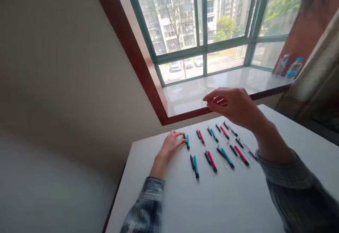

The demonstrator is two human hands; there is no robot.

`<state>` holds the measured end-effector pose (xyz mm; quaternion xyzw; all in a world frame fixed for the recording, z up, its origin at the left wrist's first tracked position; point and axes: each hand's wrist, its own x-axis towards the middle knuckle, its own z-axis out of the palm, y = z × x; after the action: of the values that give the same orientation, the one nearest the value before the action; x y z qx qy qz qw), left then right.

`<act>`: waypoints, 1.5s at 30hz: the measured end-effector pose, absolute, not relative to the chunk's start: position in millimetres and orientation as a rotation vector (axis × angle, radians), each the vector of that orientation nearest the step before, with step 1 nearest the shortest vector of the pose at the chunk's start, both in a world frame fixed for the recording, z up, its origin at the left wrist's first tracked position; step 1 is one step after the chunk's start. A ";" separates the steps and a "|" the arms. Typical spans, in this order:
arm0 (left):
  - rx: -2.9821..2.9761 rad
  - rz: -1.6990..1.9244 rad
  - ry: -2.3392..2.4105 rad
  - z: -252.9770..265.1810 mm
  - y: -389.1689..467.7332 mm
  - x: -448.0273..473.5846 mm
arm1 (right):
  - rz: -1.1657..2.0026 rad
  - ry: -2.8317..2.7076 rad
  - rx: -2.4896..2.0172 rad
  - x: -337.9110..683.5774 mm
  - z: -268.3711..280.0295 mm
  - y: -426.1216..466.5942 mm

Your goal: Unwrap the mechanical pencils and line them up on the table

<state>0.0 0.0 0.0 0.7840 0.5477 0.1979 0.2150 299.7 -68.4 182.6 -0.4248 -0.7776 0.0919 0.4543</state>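
Note:
At the left end of the back row, my left hand (171,143) has its thumb and forefinger closed about a black pen part (184,136). A teal pen barrel (188,142) with a black end lies just right of those fingertips. My right hand (233,104) is raised above the far side of the table, fingers curled toward the thumb; whatever it pinches, if anything, is too small to make out. Below it lie two rows of pen parts: red barrels (241,155), teal barrels (227,157), black pieces (239,143) and thin clear refills (209,163).
The white table (212,201) meets a wall (79,84) at the left. Beyond its far edge is a window sill (182,102) with a dark red wooden edge. Plastic bottles (293,69) stand on the sill at right, near a curtain (309,67).

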 end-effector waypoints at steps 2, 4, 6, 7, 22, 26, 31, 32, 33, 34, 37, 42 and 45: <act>2.186 0.561 1.521 -1.6 -0.7 1.9 | 0.238 -1.922 -1.048 298.2 181.1 -67.0; 2.180 0.579 1.519 -2.0 -1.4 3.5 | 0.250 -1.928 -1.042 297.1 179.9 -65.9; 2.157 0.603 1.513 -0.6 -2.1 4.5 | 0.263 -1.936 -1.031 296.7 178.9 -65.2; 2.138 0.614 1.504 0.6 -2.4 4.6 | 0.267 -1.942 -1.024 296.8 178.5 -64.8; 1.441 1.205 0.924 72.6 -7.7 37.3 | 0.534 -1.930 -0.846 266.9 154.5 -45.6; 1.467 1.295 0.946 98.6 -9.6 69.2 | 0.713 -1.650 -0.821 259.7 123.4 -25.7; 1.974 1.143 1.198 104.2 -8.9 84.6 | 1.208 -1.036 -0.682 259.0 63.8 -17.9; 2.073 1.090 1.272 100.6 -8.3 87.0 | 1.259 -0.921 -0.682 259.7 52.1 -19.8; 2.168 1.029 1.325 96.1 -7.5 89.8 | 1.292 -0.829 -0.681 260.6 41.6 -22.4; 2.234 0.951 1.330 91.2 -6.6 93.1 | 1.315 -0.770 -0.670 261.6 32.4 -25.3; 2.310 0.795 1.298 78.9 -3.3 103.3 | 1.333 -0.676 -0.674 264.6 15.5 -33.7; 2.229 0.769 1.169 74.9 2.4 108.6 | 1.222 -0.683 -0.719 264.1 13.4 -40.1; 2.116 0.845 1.155 76.5 2.0 107.5 | 1.196 -0.668 -0.753 261.1 12.4 -39.0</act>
<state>107.5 2.0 76.5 0.7930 0.4329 0.3165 0.2893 261.1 -39.0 12.4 -0.3392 -0.3009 0.5389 0.7099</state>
